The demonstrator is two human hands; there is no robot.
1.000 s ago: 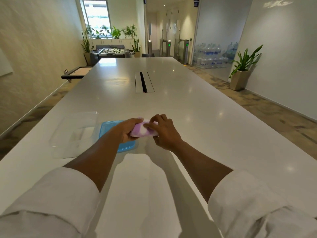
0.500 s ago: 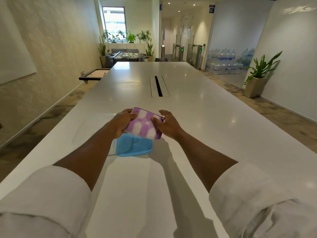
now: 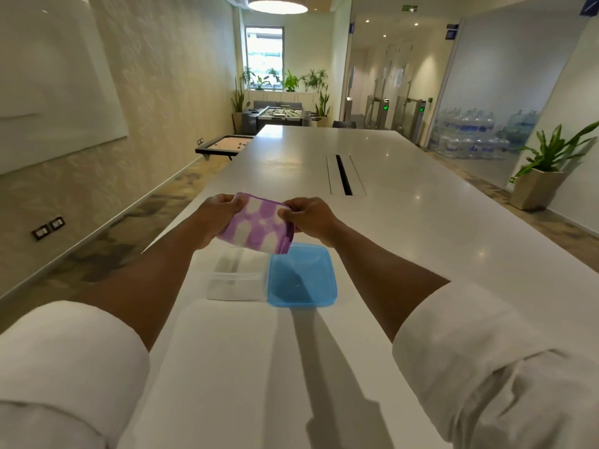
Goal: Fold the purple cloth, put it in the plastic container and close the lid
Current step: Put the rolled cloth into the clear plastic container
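While my left hand (image 3: 216,215) and right hand (image 3: 309,217) each pinch a side of the folded purple cloth (image 3: 257,223), it hangs between both grips, above the table (image 3: 405,222), with the blue lid (image 3: 301,275) and clear plastic container (image 3: 235,285) just below.

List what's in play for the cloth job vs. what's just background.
In play:
purple cloth, folded, held up by left hand and right hand
clear container, open, on the table
blue lid, lying beside it

Background:
white table
potted plant
water bottles
foosball table
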